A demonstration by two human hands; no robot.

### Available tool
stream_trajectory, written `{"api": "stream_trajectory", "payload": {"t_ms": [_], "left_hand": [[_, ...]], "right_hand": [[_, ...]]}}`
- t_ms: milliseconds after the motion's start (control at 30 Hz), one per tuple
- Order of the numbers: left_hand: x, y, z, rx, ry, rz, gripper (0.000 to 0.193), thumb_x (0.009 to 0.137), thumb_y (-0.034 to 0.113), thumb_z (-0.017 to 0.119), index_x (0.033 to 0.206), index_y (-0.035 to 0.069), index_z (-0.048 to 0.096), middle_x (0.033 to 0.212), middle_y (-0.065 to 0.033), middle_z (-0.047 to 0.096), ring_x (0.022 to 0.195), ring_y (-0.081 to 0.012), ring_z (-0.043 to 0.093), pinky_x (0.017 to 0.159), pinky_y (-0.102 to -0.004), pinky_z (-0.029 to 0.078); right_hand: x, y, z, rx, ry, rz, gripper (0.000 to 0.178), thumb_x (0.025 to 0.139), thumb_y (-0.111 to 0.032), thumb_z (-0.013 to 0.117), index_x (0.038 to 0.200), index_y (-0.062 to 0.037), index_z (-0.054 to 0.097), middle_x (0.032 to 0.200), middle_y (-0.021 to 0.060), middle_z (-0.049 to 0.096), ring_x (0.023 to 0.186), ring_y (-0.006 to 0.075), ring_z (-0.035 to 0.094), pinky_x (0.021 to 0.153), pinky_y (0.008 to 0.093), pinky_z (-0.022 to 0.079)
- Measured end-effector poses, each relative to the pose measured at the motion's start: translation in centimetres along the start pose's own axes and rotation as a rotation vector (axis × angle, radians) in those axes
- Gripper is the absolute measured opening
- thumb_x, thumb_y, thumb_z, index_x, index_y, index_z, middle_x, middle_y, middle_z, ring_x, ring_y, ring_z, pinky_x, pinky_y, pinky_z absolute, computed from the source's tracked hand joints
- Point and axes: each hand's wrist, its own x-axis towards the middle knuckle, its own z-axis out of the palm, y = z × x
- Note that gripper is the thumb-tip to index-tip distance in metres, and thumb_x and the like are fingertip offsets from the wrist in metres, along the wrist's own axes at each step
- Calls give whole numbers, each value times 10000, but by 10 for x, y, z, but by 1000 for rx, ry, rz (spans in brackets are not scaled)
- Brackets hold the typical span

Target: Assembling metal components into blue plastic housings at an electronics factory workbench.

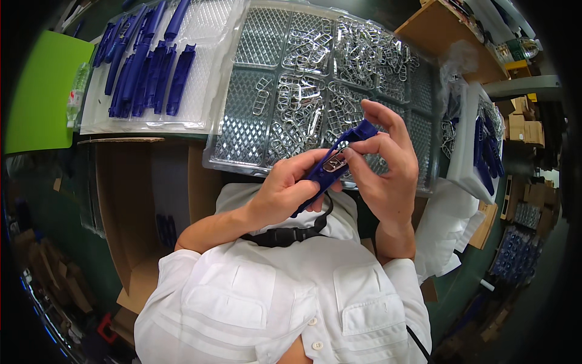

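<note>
My left hand (288, 187) is closed around the lower end of a long, hollow dark-blue plastic part (327, 177), which slants up to the right. A small silver metal clip (334, 161) lies inside its open channel. My right hand (390, 167) pinches with thumb and forefinger at the upper end of that clip; its other fingers curl above the blue part. Under both hands is a clear compartment tray (245, 115), with many loose metal clips (300, 97) heaped in several of its sections.
Left of the clips, a clear plastic tray (209, 73) bears several blue plastic parts (151, 76). A bottle (77, 94) stands near a green panel (39, 91). An open cardboard box (124, 206) sits below the table edge. At right, a white foam tray (464, 142) holds more blue parts.
</note>
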Motion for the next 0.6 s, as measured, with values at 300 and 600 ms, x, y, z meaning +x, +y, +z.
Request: {"api": "stream_trajectory", "payload": {"t_ms": [300,600], "left_hand": [[-3,-12,-8,89,23,10,535,955,17,490,1486,-43,497,1037,-111,719,703,-104,665,618,-241,545],[2,-7,-4,324,59,126,366,1035,114,537,1357,-48,601,923,-64,711,683,-83,648,602,-242,539]], "right_hand": [[-5,6,12,-159,-94,-41,229,794,11,806,952,-2,641,1333,212,642,1158,371,690,865,424,599],[-14,13,13,68,-97,305,374,843,44,778,1187,-9,642,1205,104,703,1093,176,705,918,333,570]]}}
